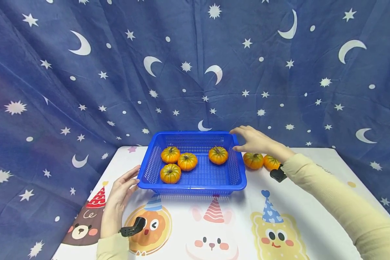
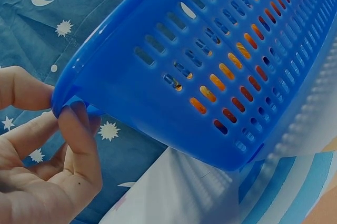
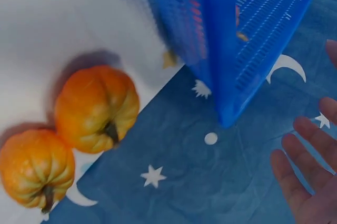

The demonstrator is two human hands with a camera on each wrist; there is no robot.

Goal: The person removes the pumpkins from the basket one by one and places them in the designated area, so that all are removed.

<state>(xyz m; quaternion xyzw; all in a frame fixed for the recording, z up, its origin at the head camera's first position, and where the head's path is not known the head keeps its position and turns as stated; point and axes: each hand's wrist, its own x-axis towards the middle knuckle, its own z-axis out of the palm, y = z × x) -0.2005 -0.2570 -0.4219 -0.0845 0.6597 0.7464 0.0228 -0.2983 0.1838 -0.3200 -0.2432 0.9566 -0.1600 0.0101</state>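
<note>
A blue plastic basket (image 1: 195,187) with slotted walls stands on the table in the head view. Three small orange pumpkins (image 1: 187,161) lie in its left half, and a single pumpkin (image 1: 218,155) sits toward the right. My left hand (image 1: 120,187) is at the basket's left side; the left wrist view shows thumb and fingers pinching the rim (image 2: 66,90). Over by the back right corner is my right hand (image 1: 255,140), fingers spread and holding nothing. In the right wrist view those fingers (image 3: 310,153) are apart from the basket.
Two more pumpkins (image 1: 253,161) (image 3: 97,109) lie outside the basket, on its right, below my right hand and wrist. A white tablecloth (image 1: 247,216) with cartoon prints covers the table. Behind it hangs a dark blue curtain (image 1: 182,83) with stars and moons.
</note>
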